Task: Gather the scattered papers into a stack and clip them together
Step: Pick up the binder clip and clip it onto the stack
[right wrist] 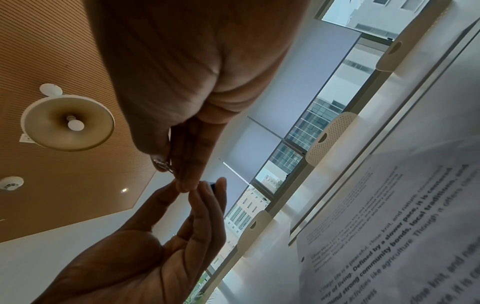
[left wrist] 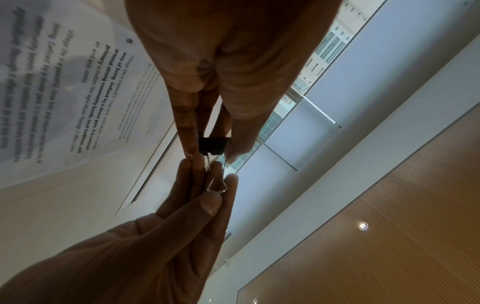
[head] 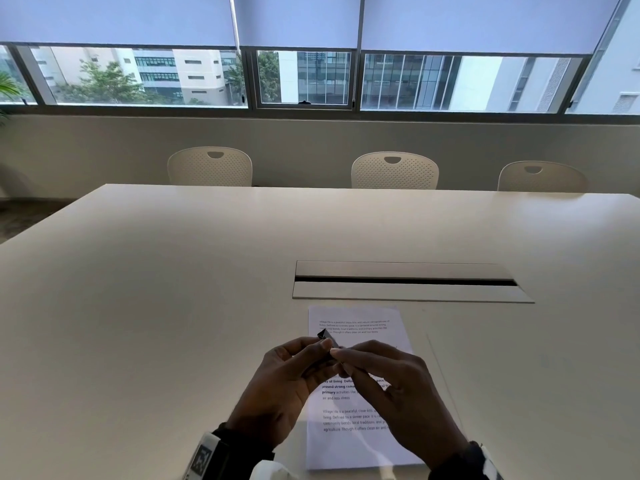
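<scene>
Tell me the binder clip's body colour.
Black, with silver wire handles; the binder clip shows best in the left wrist view.

The surface (head: 173, 289) is big and white. A long slot (head: 405, 281) with a dark gap is cut into it, near the middle, running side to side. Three white chairs (head: 394, 169) with little holes in their backs stand along the far edge. Behind them is a low grey wall (head: 311, 140), then a row of windows (head: 304, 77). Pale blinds (head: 298, 19) cover the top part of the windows. Outside are tall buildings (head: 180, 74) and green trees (head: 104, 81). The ceiling (right wrist: 52, 51) is brown wood with thin lines, and a round white lamp (right wrist: 67, 123) hangs from it.
</scene>
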{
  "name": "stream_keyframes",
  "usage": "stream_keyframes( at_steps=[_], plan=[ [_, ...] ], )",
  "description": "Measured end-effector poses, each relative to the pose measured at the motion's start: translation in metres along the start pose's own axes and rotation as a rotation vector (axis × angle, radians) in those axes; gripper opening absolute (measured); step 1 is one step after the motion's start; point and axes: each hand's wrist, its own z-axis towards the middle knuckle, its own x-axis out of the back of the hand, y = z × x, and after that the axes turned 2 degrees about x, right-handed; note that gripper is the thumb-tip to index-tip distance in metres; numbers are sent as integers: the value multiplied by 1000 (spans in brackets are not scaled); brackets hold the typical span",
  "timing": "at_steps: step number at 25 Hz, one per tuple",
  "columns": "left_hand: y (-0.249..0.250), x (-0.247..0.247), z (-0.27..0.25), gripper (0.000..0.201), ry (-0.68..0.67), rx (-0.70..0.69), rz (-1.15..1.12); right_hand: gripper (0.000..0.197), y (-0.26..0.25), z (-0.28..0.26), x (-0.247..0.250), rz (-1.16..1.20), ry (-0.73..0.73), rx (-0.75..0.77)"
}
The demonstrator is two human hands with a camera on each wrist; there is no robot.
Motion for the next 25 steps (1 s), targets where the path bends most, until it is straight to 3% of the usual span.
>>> stream_keyframes(
  at_steps=[3, 8, 14, 17, 20, 25],
  plan=[
    [-1, 1, -1, 23, -3, 8, -19, 44, 0, 0, -3, 14, -2, 19],
    [0, 2, -2, 20, 1, -3, -28, 37, -5, 2, -5, 36, 28, 40],
    [-8, 5, 1, 25, -1, 8, -31, 26, -2, 10, -4, -84, 204, 14],
    [-8, 4, 2, 27, -18, -10, 17, 21, -3, 11, -6, -10, 246, -60],
    [-8, 1, 2, 20, 0, -24, 163, 9, -3, 11, -12, 57, 299, -153],
    [-11, -7, 1, 28, 66, -194, 603, 16, 4, 13, -16, -1, 375, -198]
  ],
)
